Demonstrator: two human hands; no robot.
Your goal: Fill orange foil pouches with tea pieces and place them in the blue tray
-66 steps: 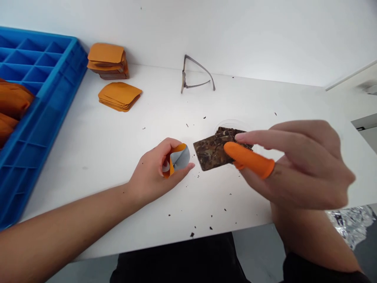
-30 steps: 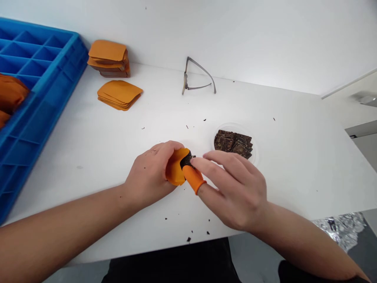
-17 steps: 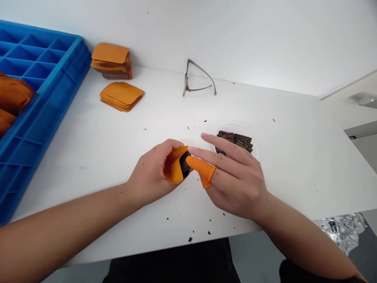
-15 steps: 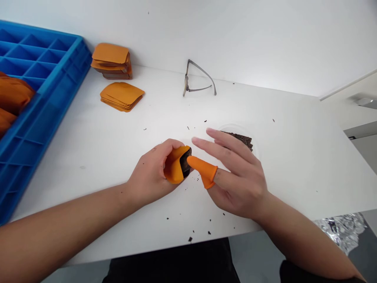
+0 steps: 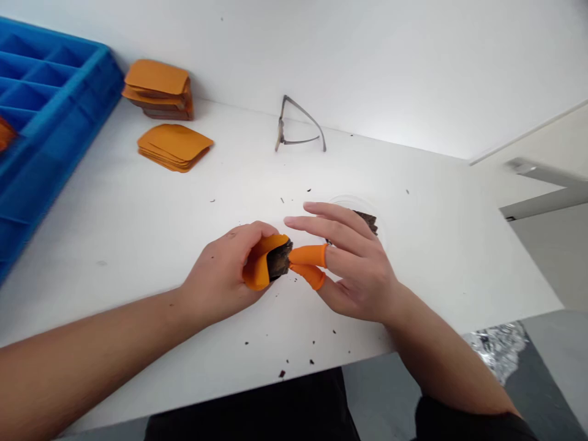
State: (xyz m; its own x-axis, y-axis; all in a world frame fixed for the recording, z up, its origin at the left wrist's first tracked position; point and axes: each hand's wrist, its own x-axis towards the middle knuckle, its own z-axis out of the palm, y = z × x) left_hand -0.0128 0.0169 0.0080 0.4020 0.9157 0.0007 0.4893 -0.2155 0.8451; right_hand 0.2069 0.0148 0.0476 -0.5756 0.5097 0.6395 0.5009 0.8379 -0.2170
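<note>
Several dark crumbs [image 5: 282,373] lie scattered along the near edge of the white surface [image 5: 138,245], just beyond a black-clad lap [image 5: 252,407]. Off the right side, lower down, crumpled silvery foil [image 5: 498,346] shows. The left hand [image 5: 218,266] curls around an orange pouch [image 5: 256,269], holding its mouth open toward the right. A dark slab [image 5: 279,261] sits partly inside that mouth, its end sticking out. The right hand [image 5: 356,263] wears orange covers [image 5: 309,256] on thumb and index finger; these two are narrowed together, touching the slab's outer end, though I cannot tell whether they pinch it. Its other fingers are stretched out. Behind this hand, mostly hidden, a clear round dish [image 5: 346,201] holds more dark slabs [image 5: 367,222]. Farther back at left, a low stack of flat orange pouches [image 5: 174,147] lies in front of a taller stack [image 5: 158,89], with a blue divided crate [image 5: 87,104] beside them. Folded-open eyeglasses [image 5: 281,131] rest near the wall [image 5: 390,67].
</note>
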